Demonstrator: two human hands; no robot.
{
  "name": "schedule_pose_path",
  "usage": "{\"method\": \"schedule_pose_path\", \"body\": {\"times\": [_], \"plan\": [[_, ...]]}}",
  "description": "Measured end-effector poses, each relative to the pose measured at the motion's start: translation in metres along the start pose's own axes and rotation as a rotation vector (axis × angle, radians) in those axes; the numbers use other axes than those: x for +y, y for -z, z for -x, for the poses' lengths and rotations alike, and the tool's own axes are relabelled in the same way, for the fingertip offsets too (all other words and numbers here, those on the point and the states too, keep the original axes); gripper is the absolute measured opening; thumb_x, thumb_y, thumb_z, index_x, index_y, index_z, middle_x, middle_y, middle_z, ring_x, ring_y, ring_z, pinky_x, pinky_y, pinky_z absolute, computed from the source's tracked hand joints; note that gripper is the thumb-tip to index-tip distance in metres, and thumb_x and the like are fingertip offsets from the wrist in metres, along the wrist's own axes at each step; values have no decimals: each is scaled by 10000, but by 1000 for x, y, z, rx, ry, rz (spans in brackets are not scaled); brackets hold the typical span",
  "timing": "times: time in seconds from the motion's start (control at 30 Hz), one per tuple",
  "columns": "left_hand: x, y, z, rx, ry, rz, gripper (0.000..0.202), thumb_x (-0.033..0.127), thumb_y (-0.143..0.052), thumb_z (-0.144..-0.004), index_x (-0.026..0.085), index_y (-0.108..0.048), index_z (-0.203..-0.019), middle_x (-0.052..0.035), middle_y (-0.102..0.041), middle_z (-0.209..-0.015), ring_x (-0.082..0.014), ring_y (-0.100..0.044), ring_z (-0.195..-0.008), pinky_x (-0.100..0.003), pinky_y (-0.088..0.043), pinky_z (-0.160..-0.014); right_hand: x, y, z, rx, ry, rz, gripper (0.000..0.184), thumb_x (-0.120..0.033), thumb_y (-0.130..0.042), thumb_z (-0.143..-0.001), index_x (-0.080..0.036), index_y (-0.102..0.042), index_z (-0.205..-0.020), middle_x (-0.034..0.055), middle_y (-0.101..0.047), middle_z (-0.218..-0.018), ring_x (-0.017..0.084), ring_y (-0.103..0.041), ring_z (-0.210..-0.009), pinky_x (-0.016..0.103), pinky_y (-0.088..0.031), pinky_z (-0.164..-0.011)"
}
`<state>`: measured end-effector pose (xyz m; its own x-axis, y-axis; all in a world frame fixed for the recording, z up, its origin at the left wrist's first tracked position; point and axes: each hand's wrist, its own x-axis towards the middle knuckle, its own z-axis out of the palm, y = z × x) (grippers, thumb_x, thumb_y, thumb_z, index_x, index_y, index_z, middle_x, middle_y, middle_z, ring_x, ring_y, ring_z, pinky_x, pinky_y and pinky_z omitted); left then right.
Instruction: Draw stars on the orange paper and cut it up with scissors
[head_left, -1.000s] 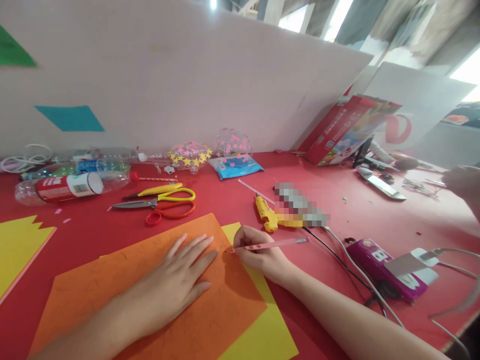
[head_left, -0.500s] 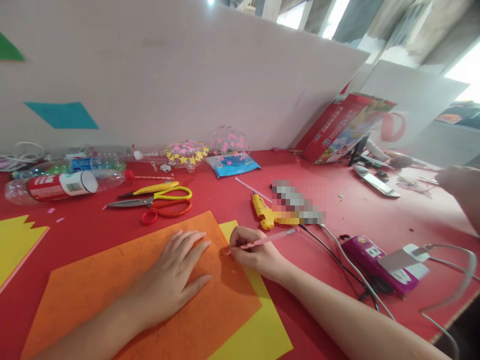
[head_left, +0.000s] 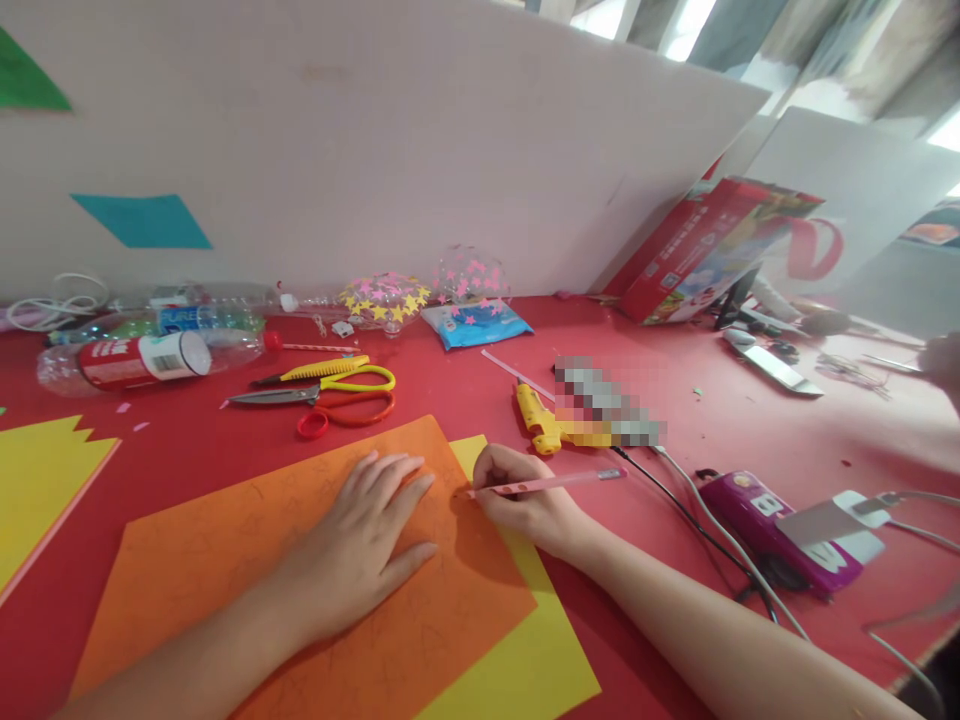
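An orange sheet (head_left: 262, 520) with faint pencil outlines lies over a yellow sheet (head_left: 559, 645) on the red table. Flat on the orange sheet rests my left hand (head_left: 375, 530), its fingers spread. My right hand (head_left: 525, 500) grips a pink pencil (head_left: 555, 482) near its lower end, at the orange sheet's upper right corner. The pencil's tip is close to the paper; whether it touches I cannot tell. Beyond the sheets lie scissors (head_left: 322, 393) with one yellow and one red handle, and a yellow glue gun (head_left: 540, 418).
Plastic bottles (head_left: 150, 358) lie at the back left, near star-covered clear domes (head_left: 471, 280) and a blue packet (head_left: 480, 326). At right stand a purple power strip (head_left: 772, 530) with cables and a red box (head_left: 712, 250). Another person's hand (head_left: 941, 360) shows at the far right.
The view has shifted slightly, so everything sits a little further right. The pencil in my right hand leans flatter than before. My left hand stays on the orange sheet.
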<state>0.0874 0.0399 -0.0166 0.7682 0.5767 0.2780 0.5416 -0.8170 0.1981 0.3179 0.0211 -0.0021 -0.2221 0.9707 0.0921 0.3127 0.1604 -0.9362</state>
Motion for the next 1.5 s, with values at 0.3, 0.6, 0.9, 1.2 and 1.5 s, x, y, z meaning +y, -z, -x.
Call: {"method": "schedule_pose_path", "body": {"times": [0.3,0.6,0.9,1.2,1.5], "plan": [[0,0,1,-2,14,30,443,459,-430,-975,183,-440,-1322,-150,-485,-1364,-340,-403,-1287,-586,-320,-1072,-3,1,1,-25,-34,-18,68,-126,-477,-624,-190,-455,-611,-51,-446,-554,80,-341,-504,213,-246,-465],[0,0,0,3,19,33,458,478,-423,-974,176,-453,-1316,-152,-497,-1357,-341,-414,-1284,-582,-316,-1076,-4,2,0,-64,-59,-24,60,-134,-477,-621,-189,-457,-614,-49,-448,-550,83,-344,-506,214,-247,-468],[1,1,-1,-15,40,50,442,463,-455,-963,197,-458,-1316,-139,-494,-1363,-344,-409,-1289,-582,-321,-1074,-4,1,2,-65,-31,-4,96,-104,-481,-627,-190,-442,-610,-53,-446,-562,81,-342,-515,210,-251,-475],[1,1,0,-13,45,66,456,470,-444,-968,185,-460,-1324,-141,-489,-1372,-344,-400,-1294,-582,-307,-1081,4,-3,-1,37,2,42,134,-111,-487,-673,-205,-399,-637,-56,-423,-563,91,-337,-524,213,-243,-480],[0,1,-1,-26,19,47,429,460,-401,-987,233,-497,-1338,-135,-480,-1355,-340,-406,-1279,-606,-317,-1060,2,-3,-2,34,8,63,131,-114,-474,-671,-205,-385,-642,-64,-403,-554,84,-318,-519,208,-237,-483]]}}
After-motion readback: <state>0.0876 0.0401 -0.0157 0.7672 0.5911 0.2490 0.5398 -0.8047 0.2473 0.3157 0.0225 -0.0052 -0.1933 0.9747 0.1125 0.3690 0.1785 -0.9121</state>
